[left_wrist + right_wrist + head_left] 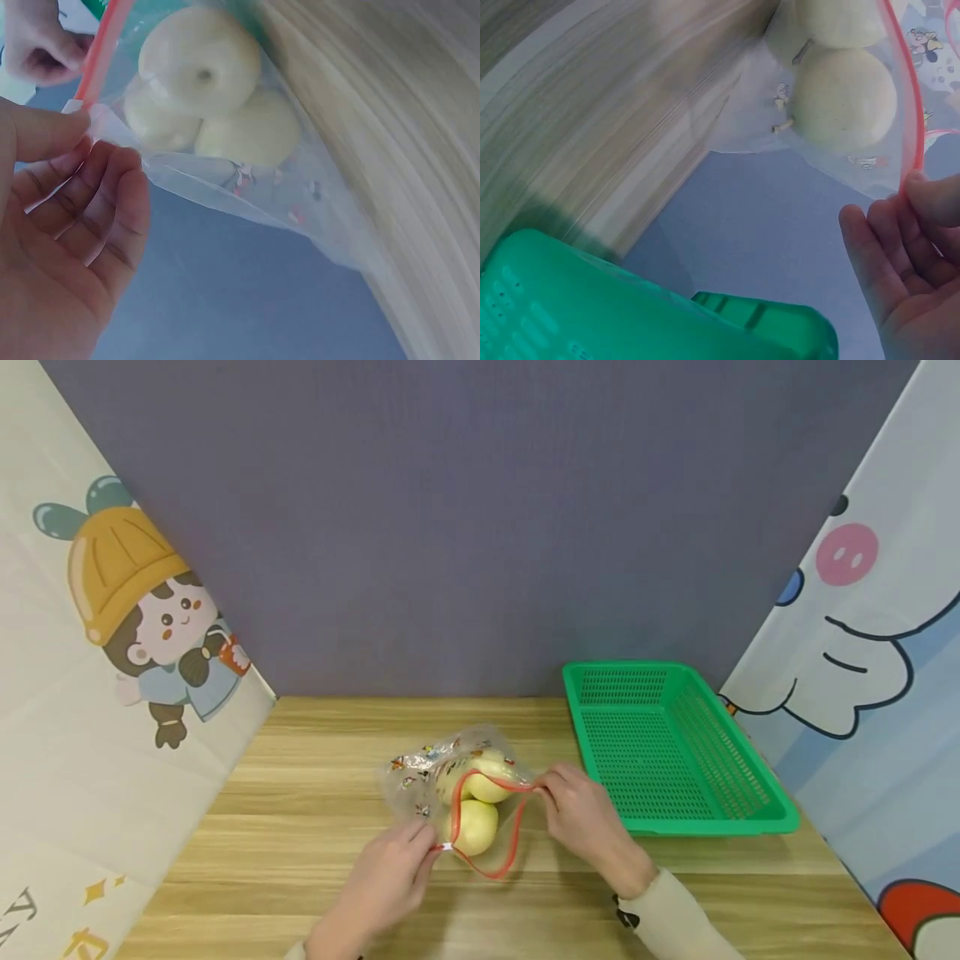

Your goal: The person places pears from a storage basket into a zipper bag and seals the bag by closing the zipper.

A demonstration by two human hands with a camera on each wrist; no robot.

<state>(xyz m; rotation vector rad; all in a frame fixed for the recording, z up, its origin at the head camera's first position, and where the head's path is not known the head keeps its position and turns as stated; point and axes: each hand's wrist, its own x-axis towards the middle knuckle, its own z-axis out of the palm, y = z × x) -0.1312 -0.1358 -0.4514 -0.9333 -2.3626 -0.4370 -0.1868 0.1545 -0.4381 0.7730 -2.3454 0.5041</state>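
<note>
One clear plastic bag [408, 781] lay on the tabletop [300, 777], its mouth toward the person, its long axis running away and slightly leftward. Three smooth, round, pale-yellow fruits [476, 828] sat inside. The left hand [390, 872] and right hand [588, 817] pinched opposite ends of the red rim [102, 49]. One green perforated plastic basket [675, 827] stood to the right.
</note>
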